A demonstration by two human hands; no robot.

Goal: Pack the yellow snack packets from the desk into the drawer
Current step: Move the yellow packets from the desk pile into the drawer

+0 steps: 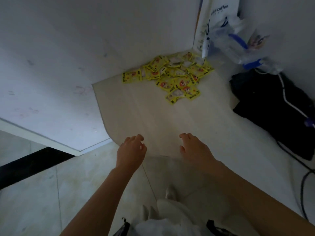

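A heap of several yellow snack packets (172,75) lies at the far end of the pale desk (153,116), close to the white wall. My left hand (132,150) hovers at the desk's near edge, fingers loosely curled and empty. My right hand (194,149) is beside it over the near edge, fingers spread, holding nothing. Both hands are well short of the packets. No drawer is in view.
A black bag (272,109) with a white cord lies on the desk's right side. A clear plastic bag with blue handles (238,43) and a white coffee-branded paper bag (218,17) stand at the back right corner. A dark cable (303,193) trails off the right. Tiled floor lies below.
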